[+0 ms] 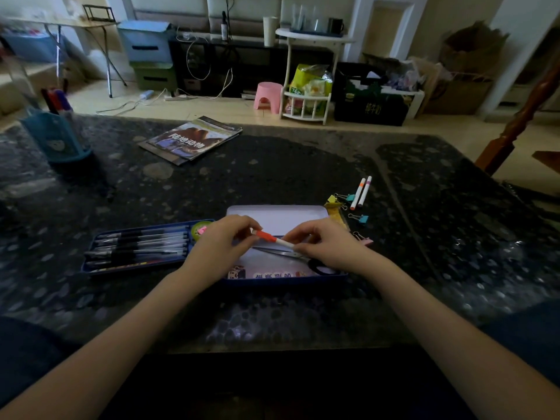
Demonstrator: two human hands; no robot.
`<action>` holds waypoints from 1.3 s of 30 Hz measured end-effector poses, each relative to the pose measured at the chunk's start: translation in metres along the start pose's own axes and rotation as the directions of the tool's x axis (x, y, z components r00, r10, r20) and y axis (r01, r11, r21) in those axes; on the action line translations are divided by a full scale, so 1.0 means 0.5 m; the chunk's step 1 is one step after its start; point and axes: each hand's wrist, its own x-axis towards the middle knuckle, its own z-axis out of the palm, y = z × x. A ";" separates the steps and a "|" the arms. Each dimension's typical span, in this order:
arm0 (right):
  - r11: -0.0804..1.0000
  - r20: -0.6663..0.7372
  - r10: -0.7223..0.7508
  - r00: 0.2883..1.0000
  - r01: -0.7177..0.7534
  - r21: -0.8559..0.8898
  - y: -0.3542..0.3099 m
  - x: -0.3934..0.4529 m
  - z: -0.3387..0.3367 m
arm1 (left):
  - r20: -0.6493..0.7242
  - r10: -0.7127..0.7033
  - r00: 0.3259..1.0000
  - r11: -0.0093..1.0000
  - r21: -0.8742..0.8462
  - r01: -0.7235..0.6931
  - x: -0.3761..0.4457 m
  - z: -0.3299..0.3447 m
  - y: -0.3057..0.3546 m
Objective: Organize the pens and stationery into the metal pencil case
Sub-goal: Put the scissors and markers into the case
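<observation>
Red-capped marker (272, 238) between both hands

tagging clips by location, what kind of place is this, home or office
Most likely a home living room. Beyond the dark patterned table sit a small pink stool, a white rack stuffed with snack bags, and stacked storage boxes on a wooden floor.

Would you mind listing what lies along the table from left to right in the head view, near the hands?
Tray of black pens → green tape roll → left hand → right hand → two white markers.
</observation>
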 end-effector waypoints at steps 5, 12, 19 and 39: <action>1.000 -0.007 -0.001 1.000 0.001 0.019 0.007 0.003 0.005 | 0.038 -0.046 0.998 0.999 0.024 0.045 0.004 -0.001 -0.002; 1.000 -0.085 -0.005 0.996 0.003 -0.028 0.015 0.002 -0.011 | -0.025 -0.153 0.988 0.988 -0.003 0.153 0.006 -0.005 0.001; 0.996 -0.103 0.038 0.994 -0.029 0.087 0.013 0.004 -0.014 | -0.008 -0.138 0.990 0.989 -0.057 0.138 0.006 -0.016 0.006; 0.991 0.103 0.057 0.993 -0.069 0.113 -0.009 -0.002 0.028 | 0.309 -0.086 0.947 0.993 0.103 0.057 -0.017 -0.056 -0.006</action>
